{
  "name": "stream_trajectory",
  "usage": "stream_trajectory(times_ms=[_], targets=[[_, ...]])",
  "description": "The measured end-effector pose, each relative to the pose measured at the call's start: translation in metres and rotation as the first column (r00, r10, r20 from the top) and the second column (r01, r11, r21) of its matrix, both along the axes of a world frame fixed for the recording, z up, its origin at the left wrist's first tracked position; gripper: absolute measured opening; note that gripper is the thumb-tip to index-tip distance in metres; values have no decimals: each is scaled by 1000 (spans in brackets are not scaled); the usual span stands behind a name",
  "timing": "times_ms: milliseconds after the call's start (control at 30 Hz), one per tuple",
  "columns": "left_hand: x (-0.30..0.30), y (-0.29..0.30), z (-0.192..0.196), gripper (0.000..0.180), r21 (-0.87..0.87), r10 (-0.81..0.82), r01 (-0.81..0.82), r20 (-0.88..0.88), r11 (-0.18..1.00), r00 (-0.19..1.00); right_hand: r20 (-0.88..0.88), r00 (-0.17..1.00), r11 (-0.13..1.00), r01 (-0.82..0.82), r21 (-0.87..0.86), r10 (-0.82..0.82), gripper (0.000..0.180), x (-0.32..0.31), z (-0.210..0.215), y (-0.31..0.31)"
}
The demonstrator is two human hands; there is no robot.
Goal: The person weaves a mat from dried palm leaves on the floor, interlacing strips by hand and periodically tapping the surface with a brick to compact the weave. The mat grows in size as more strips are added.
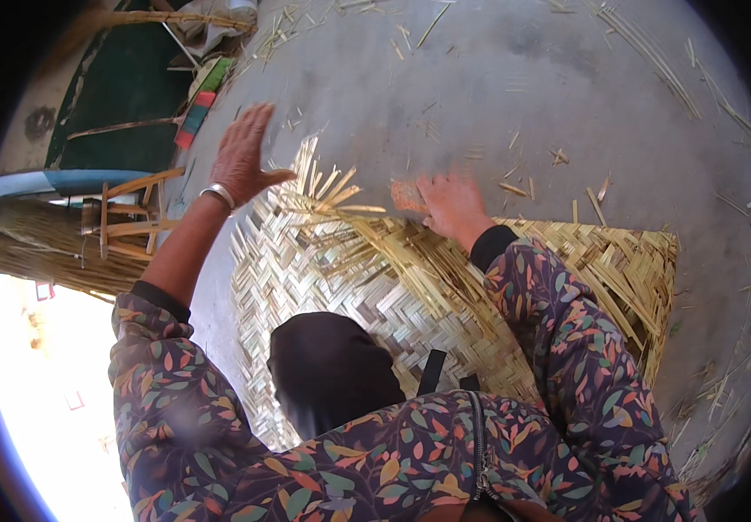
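Observation:
A woven mat of flat straw-coloured strips (323,270) lies on the floor before me, its right part folded over in a thick band of loose strips (427,270). My left hand (249,157), with a silver bangle at the wrist, is raised beyond the mat's far left corner, fingers stretched and thumb spread. Nothing is in it. Upright strip ends (314,187) stick out near its thumb. At the mat's far edge my right hand (453,207) has a small, rough reddish block (407,197) between thumb and fingers; its fingertips are blurred. A dark rounded shape (332,374), perhaps my knee, covers part of the mat.
Cut strip scraps (558,157) are scattered over the grey floor (375,96). To the left stand a small wooden stool (132,213) and a bundle of long stalks (53,239). Farther back are a red and green brush head (197,113) and a dark green panel (123,96).

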State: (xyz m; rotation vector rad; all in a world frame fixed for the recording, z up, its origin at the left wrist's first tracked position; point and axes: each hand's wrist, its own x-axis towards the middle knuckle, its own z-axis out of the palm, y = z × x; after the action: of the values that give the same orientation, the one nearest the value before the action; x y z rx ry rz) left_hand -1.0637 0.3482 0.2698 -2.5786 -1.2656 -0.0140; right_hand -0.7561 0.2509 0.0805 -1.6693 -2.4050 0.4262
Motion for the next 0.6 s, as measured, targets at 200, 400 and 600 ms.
stream_trajectory(times_ms=[200, 400, 600], targets=[[-191, 152, -142, 141, -582, 479, -395, -11, 710, 878, 36, 998, 997, -50, -56, 52, 58, -102, -31, 51], [-354, 234, -261, 116, -884, 457, -297, -110, 361, 883, 49, 999, 999, -3, -32, 5, 59, -269, -82, 93], [-422, 165, -239, 50, -853, 144, -206, -155, 479, 977, 124, 992, 1000, -10, -24, 13, 67, -358, -129, 96]])
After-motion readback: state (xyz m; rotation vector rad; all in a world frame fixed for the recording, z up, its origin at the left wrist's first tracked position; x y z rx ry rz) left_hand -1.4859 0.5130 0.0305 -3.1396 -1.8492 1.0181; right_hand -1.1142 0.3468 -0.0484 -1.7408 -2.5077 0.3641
